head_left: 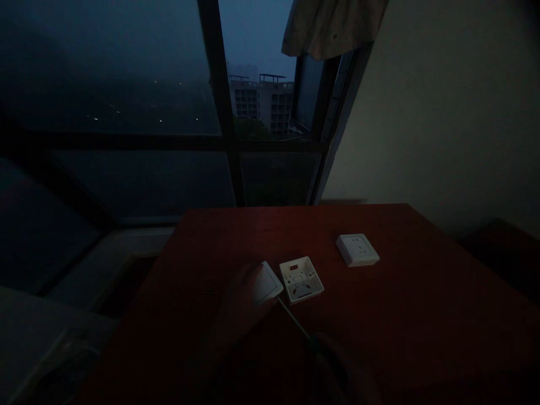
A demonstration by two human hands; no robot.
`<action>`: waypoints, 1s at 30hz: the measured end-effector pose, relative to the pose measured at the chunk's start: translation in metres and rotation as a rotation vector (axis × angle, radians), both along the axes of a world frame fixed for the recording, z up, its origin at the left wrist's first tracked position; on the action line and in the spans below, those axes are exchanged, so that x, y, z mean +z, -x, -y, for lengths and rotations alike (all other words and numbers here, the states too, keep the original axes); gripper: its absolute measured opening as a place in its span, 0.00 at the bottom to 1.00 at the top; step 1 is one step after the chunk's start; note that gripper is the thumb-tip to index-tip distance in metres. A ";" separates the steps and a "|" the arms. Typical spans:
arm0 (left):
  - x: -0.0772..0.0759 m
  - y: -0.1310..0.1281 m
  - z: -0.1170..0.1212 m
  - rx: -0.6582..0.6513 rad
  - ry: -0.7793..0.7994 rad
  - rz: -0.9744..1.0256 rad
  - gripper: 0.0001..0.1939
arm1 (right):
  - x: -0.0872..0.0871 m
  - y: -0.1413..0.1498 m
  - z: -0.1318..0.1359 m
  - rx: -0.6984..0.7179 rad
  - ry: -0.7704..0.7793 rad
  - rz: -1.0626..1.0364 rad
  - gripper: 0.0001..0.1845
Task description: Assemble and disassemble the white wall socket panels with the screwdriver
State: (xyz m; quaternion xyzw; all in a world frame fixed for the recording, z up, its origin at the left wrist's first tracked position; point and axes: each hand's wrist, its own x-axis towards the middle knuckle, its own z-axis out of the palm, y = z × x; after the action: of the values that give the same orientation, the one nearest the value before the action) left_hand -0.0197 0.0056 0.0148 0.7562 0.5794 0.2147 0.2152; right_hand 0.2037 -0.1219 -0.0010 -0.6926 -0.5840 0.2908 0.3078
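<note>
My left hand is closed around a white square wall plate, tilted above the reddish table. In my right hand is a screwdriver with a long thin shaft and a dark greenish handle. Its tip meets the lower corner of the plate, near my left thumb; whether it sits in a slot there I cannot tell. Just right of the plate lies a white back box, its hollow side facing up. Dim light hides most of both hands' fingers.
A white socket mounted on its box rests farther right on the red-brown table. Beyond the table's far edge stand a dark-framed window and a pale wall. A curtain hangs at the upper right of the window.
</note>
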 end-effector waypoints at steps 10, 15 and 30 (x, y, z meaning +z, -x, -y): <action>0.004 -0.002 0.001 -0.005 0.025 0.007 0.36 | 0.000 0.000 0.001 -0.021 -0.012 -0.036 0.27; 0.003 -0.002 0.001 -0.007 0.020 0.004 0.36 | 0.001 0.001 0.000 -0.025 0.013 -0.026 0.27; -0.003 0.001 0.000 -0.049 -0.116 -0.084 0.37 | -0.001 0.011 -0.004 0.003 -0.018 0.090 0.26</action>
State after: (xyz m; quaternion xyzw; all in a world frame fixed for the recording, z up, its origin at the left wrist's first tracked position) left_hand -0.0204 0.0055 0.0116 0.7898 0.5556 0.2109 0.1517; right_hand 0.1929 -0.1184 -0.0017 -0.7011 -0.6010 0.2546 0.2870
